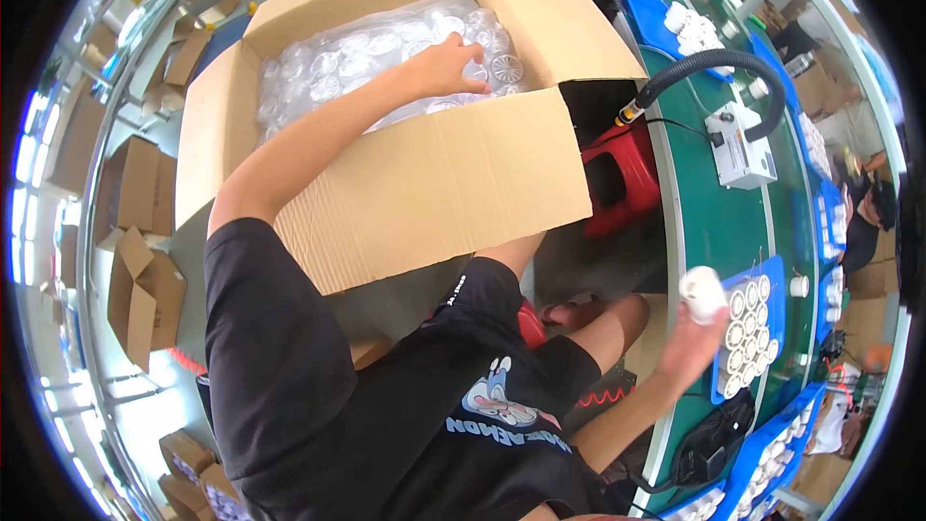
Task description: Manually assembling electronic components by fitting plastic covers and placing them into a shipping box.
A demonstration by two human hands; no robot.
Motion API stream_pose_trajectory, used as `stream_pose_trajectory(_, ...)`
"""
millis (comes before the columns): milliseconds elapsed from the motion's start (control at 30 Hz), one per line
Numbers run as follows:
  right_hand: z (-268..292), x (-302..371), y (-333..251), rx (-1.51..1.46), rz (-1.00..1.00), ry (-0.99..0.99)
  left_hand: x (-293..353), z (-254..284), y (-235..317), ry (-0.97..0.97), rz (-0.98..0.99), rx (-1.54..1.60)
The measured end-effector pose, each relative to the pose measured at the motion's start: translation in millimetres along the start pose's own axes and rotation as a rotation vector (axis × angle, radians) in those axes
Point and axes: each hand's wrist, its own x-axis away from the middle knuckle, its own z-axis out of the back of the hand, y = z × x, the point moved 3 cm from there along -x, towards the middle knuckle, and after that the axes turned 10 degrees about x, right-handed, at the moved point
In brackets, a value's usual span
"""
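Observation:
My left hand (449,69) reaches into a large open cardboard box (434,188). Its fingers are curved and apart, just above clear round plastic covers (395,43) that lie in a thin clear bag. One ribbed clear cover (506,68) sits right beside the fingertips, and I see nothing in the grip. My right hand (691,342) is out to the right at the bench edge, closed around a white round plastic housing (702,293). Near it lies a blue tray (719,381) with rows of white round housings (750,333).
A green workbench (694,203) runs along my right. On it stand a white box-shaped device (743,150) and a black flexible hose (709,60). A red stool (627,183) is under the bench. More blue trays (651,24) and a black bag (714,449) lie along it. Co-workers sit beyond.

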Motion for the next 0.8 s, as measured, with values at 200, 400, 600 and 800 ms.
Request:
stream_pose_trajectory(200,-29.5,46.3,46.7,-0.029,-0.284,-0.162,-8.9,2.0,-3.0,0.102,0.080,-0.029)
stream_pose_trajectory(400,-24.9,59.4,61.1,-0.024,-0.368,-0.210,64.2,80.5,0.1,0.400,0.115,0.706)
stream_pose_trajectory(600,-7.9,61.7,87.5,-0.012,-0.442,-0.252,164.7,47.9,137.0,0.324,0.182,1.624)
stream_pose_trajectory(800,1.4,70.1,101.5,-0.127,-0.519,-0.206,100.7,-241.3,202.1,-0.397,0.514,2.180)
